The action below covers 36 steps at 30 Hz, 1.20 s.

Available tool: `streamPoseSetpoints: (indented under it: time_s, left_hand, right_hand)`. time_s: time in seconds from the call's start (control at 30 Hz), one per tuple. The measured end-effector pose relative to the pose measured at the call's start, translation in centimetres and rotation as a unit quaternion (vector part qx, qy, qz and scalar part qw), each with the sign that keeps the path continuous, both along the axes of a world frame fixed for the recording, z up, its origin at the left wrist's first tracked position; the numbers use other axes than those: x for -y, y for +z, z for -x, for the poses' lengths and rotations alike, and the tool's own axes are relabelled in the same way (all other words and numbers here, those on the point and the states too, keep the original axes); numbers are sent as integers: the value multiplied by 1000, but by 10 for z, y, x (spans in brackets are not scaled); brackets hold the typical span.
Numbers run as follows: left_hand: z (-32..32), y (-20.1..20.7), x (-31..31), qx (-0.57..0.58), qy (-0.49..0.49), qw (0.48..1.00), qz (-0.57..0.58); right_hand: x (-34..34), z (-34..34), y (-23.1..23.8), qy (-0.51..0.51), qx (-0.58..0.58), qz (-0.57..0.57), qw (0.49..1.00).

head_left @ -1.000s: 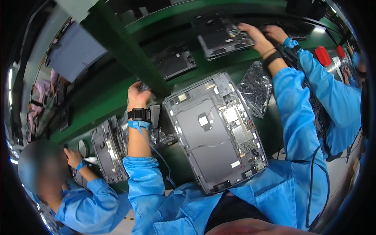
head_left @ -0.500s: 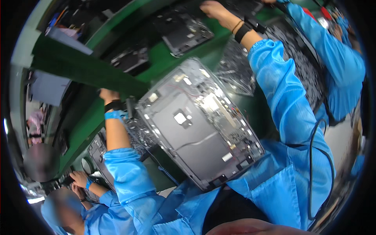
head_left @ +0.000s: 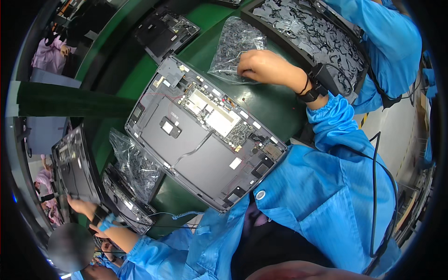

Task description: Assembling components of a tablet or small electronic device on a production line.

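An opened laptop base (head_left: 205,163), grey with a bare circuit board along its far right side, lies tilted in front of me. My right hand (head_left: 268,67) is beyond it, fingers curled together over the edge of a clear plastic bag (head_left: 228,49) of small dark parts. What those fingertips hold, if anything, is hidden. Far to the left, my left hand (head_left: 83,206) grips the near end of another laptop base (head_left: 73,165), which is tilted and partly blurred. A black band and a blue wrist strap circle my left wrist.
A dark tray (head_left: 303,35) full of thin black pieces stands at the far right, near a co-worker's blue sleeve (head_left: 392,37). Another laptop base (head_left: 168,35) lies at the back. On the left are a second parts bag (head_left: 135,163) and a further laptop base (head_left: 126,200).
My right hand has come back from the far side to the parts bag. My left hand has swung left and nearer, onto the laptop base there. The view has shifted.
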<state>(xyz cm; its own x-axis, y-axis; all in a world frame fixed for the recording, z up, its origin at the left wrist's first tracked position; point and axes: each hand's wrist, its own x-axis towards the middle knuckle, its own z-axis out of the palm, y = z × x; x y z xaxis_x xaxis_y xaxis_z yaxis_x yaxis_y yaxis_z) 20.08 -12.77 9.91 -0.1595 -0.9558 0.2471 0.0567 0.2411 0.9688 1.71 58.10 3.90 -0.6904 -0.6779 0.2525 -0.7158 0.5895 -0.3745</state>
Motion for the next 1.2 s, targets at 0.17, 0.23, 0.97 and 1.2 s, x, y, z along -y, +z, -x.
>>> streamPoseSetpoints:
  time_s: [0.17,0.23,0.97,1.2]
  left_hand:
    - [-59,48,-184,98,29,991,-86]
    - [-92,23,-206,-36,-290,956,12]
    - [9,79,-323,333,-360,824,285]
    - [61,99,-397,223,-392,649,612]
  right_hand:
    - [8,-3,-22,47,-10,9,999]
    - [12,-7,-18,69,-20,-1,997]
    - [27,-13,20,-25,-48,67,996]
    - [61,-9,84,-38,112,328,937]
